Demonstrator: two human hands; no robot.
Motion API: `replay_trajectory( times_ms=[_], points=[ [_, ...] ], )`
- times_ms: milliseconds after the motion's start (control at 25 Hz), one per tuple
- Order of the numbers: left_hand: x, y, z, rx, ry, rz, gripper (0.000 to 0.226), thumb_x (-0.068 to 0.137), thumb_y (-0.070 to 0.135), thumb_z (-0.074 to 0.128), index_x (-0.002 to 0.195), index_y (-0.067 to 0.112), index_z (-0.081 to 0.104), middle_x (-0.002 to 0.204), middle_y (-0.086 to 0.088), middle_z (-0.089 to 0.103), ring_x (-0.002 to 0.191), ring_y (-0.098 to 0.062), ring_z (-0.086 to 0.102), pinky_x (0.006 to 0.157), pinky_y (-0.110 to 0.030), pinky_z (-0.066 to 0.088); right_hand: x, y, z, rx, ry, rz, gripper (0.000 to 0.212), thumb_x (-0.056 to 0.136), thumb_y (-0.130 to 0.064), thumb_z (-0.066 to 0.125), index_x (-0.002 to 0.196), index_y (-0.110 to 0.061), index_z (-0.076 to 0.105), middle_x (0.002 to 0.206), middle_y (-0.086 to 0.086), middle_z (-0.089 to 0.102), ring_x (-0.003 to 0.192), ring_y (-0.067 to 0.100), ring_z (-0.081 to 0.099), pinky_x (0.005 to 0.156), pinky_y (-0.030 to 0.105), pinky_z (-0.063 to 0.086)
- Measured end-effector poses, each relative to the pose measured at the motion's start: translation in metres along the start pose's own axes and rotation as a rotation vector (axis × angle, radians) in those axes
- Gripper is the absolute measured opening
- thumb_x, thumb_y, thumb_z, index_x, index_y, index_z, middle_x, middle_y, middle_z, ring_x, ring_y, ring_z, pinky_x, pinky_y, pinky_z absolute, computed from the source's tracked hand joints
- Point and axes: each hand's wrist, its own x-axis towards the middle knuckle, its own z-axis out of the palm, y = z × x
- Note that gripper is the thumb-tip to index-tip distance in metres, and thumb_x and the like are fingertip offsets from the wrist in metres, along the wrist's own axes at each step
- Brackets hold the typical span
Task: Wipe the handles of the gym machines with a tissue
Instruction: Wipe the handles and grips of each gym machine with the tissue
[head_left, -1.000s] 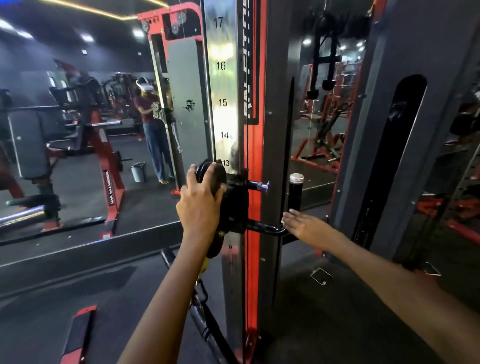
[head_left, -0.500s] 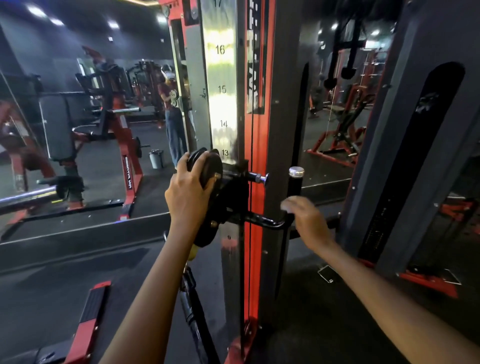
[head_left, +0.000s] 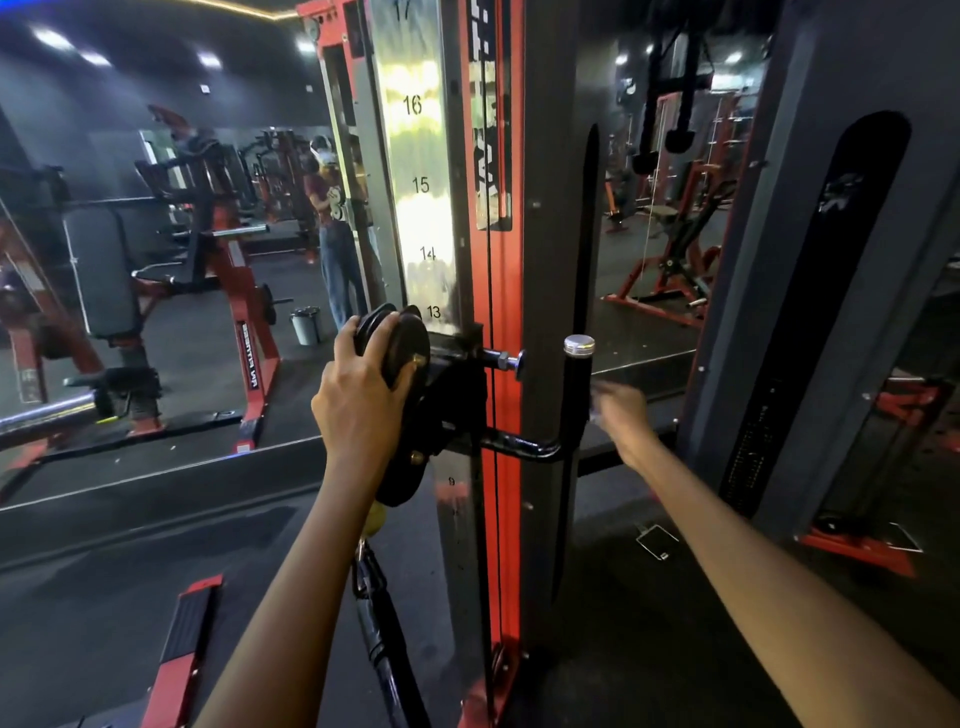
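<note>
since half a second ago the right hand has risen along the handle and now sits just beside its upper part, below the silver cap. it is blurred, so i cannot tell if the fingers curl or lie straight; something pale at the fingertips may be the tissue, but this is not sure. the left hand has stayed where it was, fingers curled over the rim of the black pulley, gripping it to keep the carriage steady.

the step in hand seems to be the wiping of this upright black handle, which stands on a bent bar at the right of the red column. the next move probably calls for closing the fingers around the handle with the tissue between, then sliding down its length while the left hand holds firm.

the handle looks smooth and glossy, so the tissue should slide easily. around is a dim gym with black rubber floor, a mirror showing red machines and a small bin, and a steel plate with numbers above the pulley.
</note>
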Motion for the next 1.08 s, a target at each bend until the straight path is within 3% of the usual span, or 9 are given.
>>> replay_trajectory(
  times_ms=[120,240,360,560,760,840,920,1000,1080],
  points=[
    [0.001,0.000,0.001,-0.014,0.007,0.017,0.053,0.092,0.031,0.064,0.141,0.026,0.047,0.141,-0.013,0.045,0.106,-0.038,0.059,0.077,-0.051,0.051,0.011,-0.024,0.003,0.169,0.053,-0.089,0.032,0.091,0.002,0.048,0.116,-0.014,0.061,0.078,-0.004,0.065,0.068,0.006,0.056,0.058,0.013,0.043],
    [0.004,0.002,0.002,-0.008,-0.001,0.003,0.053,0.092,0.032,0.064,0.141,0.028,0.047,0.143,-0.013,0.044,0.107,-0.039,0.058,0.077,-0.052,0.051,-0.007,0.059,0.011,0.020,0.097,0.016,0.035,0.089,0.004,0.053,0.116,-0.016,0.063,0.097,-0.005,0.065,0.093,0.013,0.060,0.069,0.017,0.043],
    [0.003,0.002,0.001,-0.002,-0.002,0.011,0.053,0.092,0.034,0.063,0.142,0.028,0.046,0.144,-0.013,0.043,0.109,-0.039,0.057,0.078,-0.051,0.051,-0.006,0.064,0.007,-0.075,0.032,0.068,0.027,0.089,0.005,0.051,0.091,-0.017,0.067,0.079,0.006,0.065,0.079,0.021,0.056,0.057,0.019,0.041],
    [0.002,-0.002,0.001,0.004,-0.014,-0.005,0.054,0.093,0.035,0.062,0.143,0.028,0.045,0.145,-0.012,0.042,0.110,-0.038,0.057,0.080,-0.051,0.051,0.011,0.003,0.010,0.154,0.142,-0.081,0.038,0.090,0.007,0.043,0.110,-0.018,0.064,0.088,-0.004,0.065,0.077,0.006,0.060,0.068,0.016,0.048],
    [0.000,-0.004,0.002,-0.012,-0.009,0.004,0.054,0.092,0.034,0.064,0.143,0.028,0.045,0.144,-0.012,0.043,0.110,-0.038,0.057,0.080,-0.052,0.052,-0.033,0.099,0.022,0.038,0.076,0.189,0.015,0.090,-0.004,0.057,0.084,-0.013,0.067,0.082,0.004,0.067,0.090,0.023,0.066,0.072,0.025,0.052],
    [0.001,-0.003,0.003,-0.018,-0.008,0.012,0.054,0.092,0.033,0.064,0.143,0.028,0.045,0.144,-0.012,0.043,0.110,-0.038,0.057,0.079,-0.052,0.052,-0.045,0.081,0.018,-0.090,0.130,-0.037,0.014,0.093,-0.004,0.053,0.096,-0.002,0.066,0.091,0.012,0.069,0.083,0.022,0.068,0.071,0.017,0.053],
    [0.003,-0.004,0.002,-0.023,-0.005,0.021,0.054,0.092,0.034,0.063,0.142,0.028,0.045,0.144,-0.012,0.043,0.109,-0.038,0.057,0.078,-0.052,0.052,-0.048,0.051,0.011,-0.426,0.216,-0.586,0.022,0.091,0.003,0.052,0.110,0.003,0.063,0.104,0.012,0.066,0.086,0.014,0.063,0.076,0.008,0.048],
    [0.004,-0.005,0.001,-0.024,-0.005,0.017,0.053,0.092,0.034,0.063,0.142,0.028,0.046,0.144,-0.012,0.043,0.110,-0.038,0.057,0.078,-0.052,0.052,-0.030,0.045,-0.009,-0.898,0.153,-1.176,0.037,0.084,0.008,0.058,0.120,0.001,0.059,0.118,0.011,0.063,0.101,0.018,0.063,0.093,0.023,0.048],
    [0.001,-0.004,0.001,-0.022,-0.011,0.008,0.054,0.092,0.034,0.064,0.142,0.028,0.046,0.144,-0.012,0.043,0.111,-0.038,0.057,0.078,-0.052,0.052,-0.014,0.064,-0.028,-1.231,0.042,-1.446,0.049,0.079,0.011,0.058,0.126,-0.003,0.057,0.128,0.011,0.059,0.119,0.026,0.056,0.106,0.040,0.037]
  ],
)
